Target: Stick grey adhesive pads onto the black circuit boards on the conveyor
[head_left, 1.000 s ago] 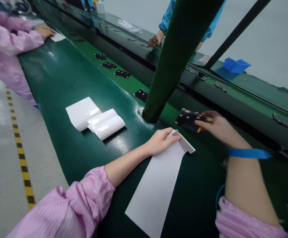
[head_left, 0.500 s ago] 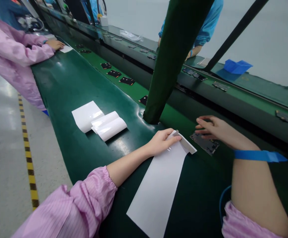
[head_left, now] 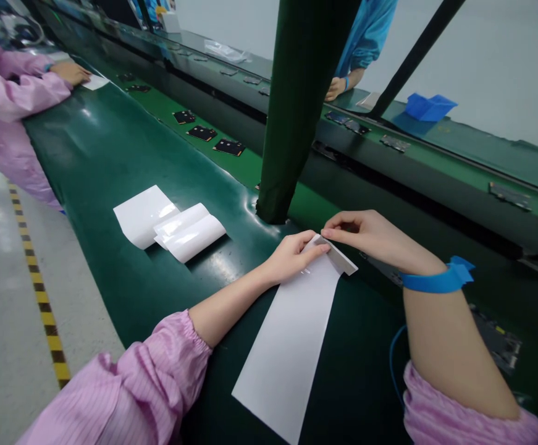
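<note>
My left hand (head_left: pixel 295 258) is closed on the top end of a long white paper strip (head_left: pixel 285 352), thumb in front. The strip hangs down over the green bench towards me. Its top end is folded over, and a narrow grey band (head_left: pixel 337 254) runs along the fold. At the upper corner of this fold, the thumb and forefinger of my right hand (head_left: pixel 361 232) are pinched together, touching or almost touching the edge. What they grip, if anything, is too small to make out. Partly hidden behind my right wrist lies a dark circuit board (head_left: pixel 382 268).
Curled white glossy sheets (head_left: pixel 189 230) lie on the green bench (head_left: pixel 97 154) to the left. A green post (head_left: pixel 291 111) rises ahead. Several circuit boards (head_left: pixel 201 133) rest along the green line behind. Another board (head_left: pixel 495 337) is beside my right forearm. Co-workers' arms (head_left: pixel 32 83) show beyond.
My right hand has moved left from above the circuit board to the strip's upper corner, and its fingers have closed into a pinch. My left hand keeps its hold. The view has shifted slightly.
</note>
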### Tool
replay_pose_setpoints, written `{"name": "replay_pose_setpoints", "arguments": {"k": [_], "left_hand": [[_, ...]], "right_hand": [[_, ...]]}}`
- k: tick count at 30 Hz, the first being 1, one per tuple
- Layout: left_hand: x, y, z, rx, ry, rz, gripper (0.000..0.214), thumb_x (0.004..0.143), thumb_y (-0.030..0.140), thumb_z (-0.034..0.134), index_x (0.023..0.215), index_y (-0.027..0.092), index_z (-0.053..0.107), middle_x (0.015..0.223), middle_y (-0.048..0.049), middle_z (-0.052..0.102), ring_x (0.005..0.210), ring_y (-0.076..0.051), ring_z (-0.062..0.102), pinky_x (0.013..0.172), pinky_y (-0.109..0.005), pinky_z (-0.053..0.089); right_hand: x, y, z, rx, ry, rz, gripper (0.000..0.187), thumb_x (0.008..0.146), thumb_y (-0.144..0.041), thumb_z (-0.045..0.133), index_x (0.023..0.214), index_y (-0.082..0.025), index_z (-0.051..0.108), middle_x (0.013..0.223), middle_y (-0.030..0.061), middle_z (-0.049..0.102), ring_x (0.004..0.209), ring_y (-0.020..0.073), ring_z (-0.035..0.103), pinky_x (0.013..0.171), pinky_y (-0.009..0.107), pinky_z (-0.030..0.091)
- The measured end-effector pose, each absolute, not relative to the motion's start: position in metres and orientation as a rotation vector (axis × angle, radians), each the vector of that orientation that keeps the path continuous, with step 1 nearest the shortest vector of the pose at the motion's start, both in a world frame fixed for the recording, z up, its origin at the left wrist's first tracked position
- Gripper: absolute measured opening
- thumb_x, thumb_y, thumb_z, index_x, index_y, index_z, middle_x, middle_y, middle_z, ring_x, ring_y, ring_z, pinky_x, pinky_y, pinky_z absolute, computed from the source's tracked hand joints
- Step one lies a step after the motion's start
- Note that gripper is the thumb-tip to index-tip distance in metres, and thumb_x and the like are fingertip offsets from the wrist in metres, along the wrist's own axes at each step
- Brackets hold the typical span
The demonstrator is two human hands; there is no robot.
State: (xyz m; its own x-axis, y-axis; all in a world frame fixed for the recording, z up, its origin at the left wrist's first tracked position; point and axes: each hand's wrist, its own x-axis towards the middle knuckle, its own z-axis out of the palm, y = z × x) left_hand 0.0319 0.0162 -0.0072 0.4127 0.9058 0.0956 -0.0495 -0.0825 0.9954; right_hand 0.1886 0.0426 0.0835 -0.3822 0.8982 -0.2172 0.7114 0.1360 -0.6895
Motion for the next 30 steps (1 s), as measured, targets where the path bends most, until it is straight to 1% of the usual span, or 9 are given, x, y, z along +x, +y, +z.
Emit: {"name": "replay_pose_setpoints", "arguments": {"k": [5,9,11,15,19,22,26,30], "left_hand": [[0.031,0.016,-0.006,1.444,0.850,0.942,0.028,0.084,0.041,0.054,0.073,0.016,0.049,0.063,0.0049,0.037,0.058,-0.009,0.035,0.053,-0.023,0.027],[0.031,0.016,-0.005,1.429,0.863,0.927,0.029,0.084,0.042,0.053,0.071,0.017,0.047,0.064,0.0042,0.039,0.059,-0.009,0.037,0.054,-0.023,0.028],[0.031,0.016,-0.005,1.415,0.859,0.925,0.028,0.084,0.042,0.053,0.071,0.017,0.047,0.065,0.0040,0.040,0.059,-0.009,0.037,0.055,-0.023,0.029],[0.031,0.016,-0.004,1.411,0.842,0.929,0.026,0.085,0.040,0.053,0.072,0.017,0.047,0.066,0.0039,0.041,0.060,-0.010,0.038,0.056,-0.024,0.029],[0.030,0.016,-0.004,1.428,0.842,0.933,0.028,0.085,0.040,0.053,0.070,0.017,0.046,0.065,0.0039,0.039,0.061,-0.010,0.038,0.055,-0.024,0.029],[0.031,0.017,-0.005,1.421,0.841,0.938,0.027,0.085,0.040,0.053,0.071,0.017,0.048,0.065,0.0036,0.041,0.061,-0.010,0.039,0.056,-0.024,0.030],[0.030,0.017,-0.004,1.417,0.827,0.944,0.023,0.085,0.037,0.053,0.074,0.017,0.051,0.069,0.0023,0.047,0.065,-0.011,0.044,0.058,-0.024,0.033],[0.031,0.017,-0.005,1.438,0.842,0.934,0.023,0.085,0.037,0.053,0.076,0.016,0.053,0.071,0.0015,0.050,0.068,-0.012,0.047,0.060,-0.023,0.035]], "right_hand": [[0.188,0.042,0.083,-1.561,-2.137,1.099,0.046,0.070,-0.064,0.063,0.076,-0.019,0.070,0.072,0.0056,0.065,0.068,0.0188,0.056,0.059,0.030,0.041],[0.188,0.043,0.082,-1.557,-2.116,1.078,0.050,0.069,-0.069,0.060,0.073,-0.019,0.068,0.074,0.0058,0.066,0.067,0.0185,0.056,0.057,0.030,0.040],[0.189,0.045,0.080,-1.575,-2.101,1.066,0.051,0.068,-0.069,0.060,0.075,-0.020,0.069,0.078,0.0066,0.067,0.070,0.0198,0.057,0.059,0.030,0.041],[0.190,0.048,0.079,-1.568,-2.110,1.168,0.051,0.067,-0.069,0.062,0.079,-0.021,0.071,0.085,0.0073,0.070,0.078,0.0224,0.061,0.064,0.032,0.045],[0.190,0.047,0.079,-1.586,-2.129,1.179,0.048,0.067,-0.068,0.064,0.074,-0.021,0.070,0.075,0.0056,0.068,0.071,0.0202,0.059,0.060,0.031,0.044],[0.190,0.045,0.080,-1.575,-2.128,1.169,0.046,0.066,-0.067,0.065,0.071,-0.021,0.069,0.072,0.0047,0.066,0.067,0.0186,0.057,0.059,0.030,0.042],[0.194,0.059,0.071,-1.564,-2.028,1.028,0.044,0.068,-0.064,0.064,0.072,-0.020,0.068,0.073,0.0046,0.066,0.068,0.0186,0.057,0.059,0.030,0.043],[0.193,0.100,0.046,-1.572,-1.994,0.848,0.039,0.067,-0.057,0.064,0.073,-0.019,0.067,0.076,0.0058,0.067,0.072,0.0204,0.058,0.064,0.033,0.045]]}}
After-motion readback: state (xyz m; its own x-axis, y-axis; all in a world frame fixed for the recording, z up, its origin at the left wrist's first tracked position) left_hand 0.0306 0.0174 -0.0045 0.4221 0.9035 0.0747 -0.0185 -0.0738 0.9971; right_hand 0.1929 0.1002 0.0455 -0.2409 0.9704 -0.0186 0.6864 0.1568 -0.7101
